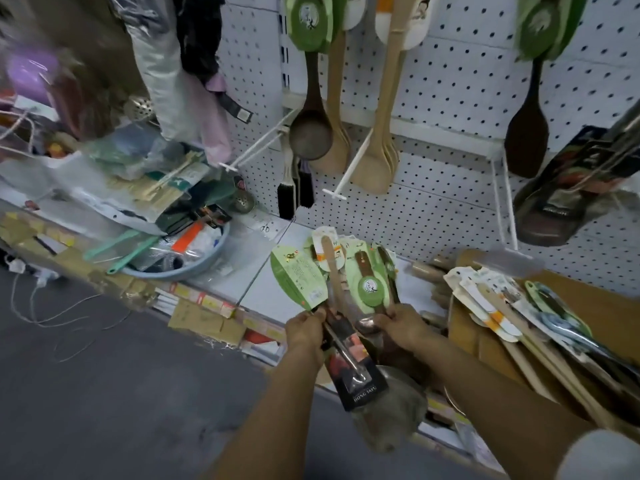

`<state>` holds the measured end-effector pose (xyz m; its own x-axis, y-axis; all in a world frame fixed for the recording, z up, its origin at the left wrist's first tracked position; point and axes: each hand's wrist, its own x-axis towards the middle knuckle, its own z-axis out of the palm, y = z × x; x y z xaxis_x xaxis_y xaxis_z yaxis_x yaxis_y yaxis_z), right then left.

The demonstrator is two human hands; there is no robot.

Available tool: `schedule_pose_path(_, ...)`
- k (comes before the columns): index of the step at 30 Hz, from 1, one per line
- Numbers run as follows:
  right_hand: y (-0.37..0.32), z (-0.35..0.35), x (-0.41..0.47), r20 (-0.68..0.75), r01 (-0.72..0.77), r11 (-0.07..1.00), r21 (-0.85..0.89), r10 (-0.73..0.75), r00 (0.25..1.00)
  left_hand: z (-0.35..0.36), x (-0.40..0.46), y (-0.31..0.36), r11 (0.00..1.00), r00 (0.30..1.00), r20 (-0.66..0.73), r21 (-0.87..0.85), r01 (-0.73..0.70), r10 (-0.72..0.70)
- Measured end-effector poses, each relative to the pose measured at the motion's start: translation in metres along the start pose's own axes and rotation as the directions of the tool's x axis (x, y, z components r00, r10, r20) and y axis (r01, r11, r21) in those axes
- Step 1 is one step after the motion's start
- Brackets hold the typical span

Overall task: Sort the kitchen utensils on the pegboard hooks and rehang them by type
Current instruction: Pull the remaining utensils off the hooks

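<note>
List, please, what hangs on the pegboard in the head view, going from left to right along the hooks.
Dark ladle with green card → pale wooden spoons → pale wooden spatulas → dark spatula with green card → black-packaged metal spatula.

Both my forearms reach forward and up from the bottom edge, wrists close together, backs of the hands toward me. My left hand (304, 329) has its fingers curled tight in a grip. My right hand (403, 325) is likewise curled and gripping.
</note>
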<state>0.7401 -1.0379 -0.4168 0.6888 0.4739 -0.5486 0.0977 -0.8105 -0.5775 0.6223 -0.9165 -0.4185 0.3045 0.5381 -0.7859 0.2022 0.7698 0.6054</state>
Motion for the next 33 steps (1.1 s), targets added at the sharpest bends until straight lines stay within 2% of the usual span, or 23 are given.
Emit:
schedule_pose_path(3,0.021,-0.003,0.038,-0.032,-0.071,0.995,0.076,0.073,0.997,0.024,0.040,-0.008,0.999,1.000,0.005,0.050,0.018,-0.018)
schedule_pose_path(9,0.039,-0.007,0.108,-0.059,-0.103,0.992,0.068,0.107,0.993,0.065,0.112,-0.015,0.997,0.999,0.013,0.074,0.038,-0.039)
schedule_pose_path(15,0.047,-0.004,0.160,-0.077,-0.102,0.995,-0.008,0.101,0.992,0.100,0.162,-0.022,0.999,0.993,0.115,0.019,-0.028,0.026)
schedule_pose_path(19,0.049,-0.002,0.174,-0.059,-0.103,0.994,-0.044,0.100,0.993,0.107,0.175,-0.029,0.994,0.983,0.173,0.075,-0.075,0.062)
schedule_pose_path(23,0.047,0.000,0.171,-0.016,-0.090,0.992,-0.092,0.089,0.996,0.103,0.177,-0.031,0.993,0.974,0.224,0.100,-0.060,0.036)
schedule_pose_path(25,0.048,0.003,0.168,-0.022,-0.079,0.987,-0.143,0.076,0.997,0.102,0.171,-0.031,0.986,0.972,0.235,0.157,-0.059,0.021)
schedule_pose_path(29,0.046,0.005,0.158,-0.096,-0.085,0.922,-0.378,0.052,0.994,0.100,0.165,-0.033,0.969,0.983,0.182,0.243,-0.045,0.000)
schedule_pose_path(33,0.037,0.001,0.141,-0.149,-0.064,0.879,-0.472,-0.009,0.989,0.093,0.155,-0.038,0.962,0.976,0.205,0.274,0.015,-0.074)
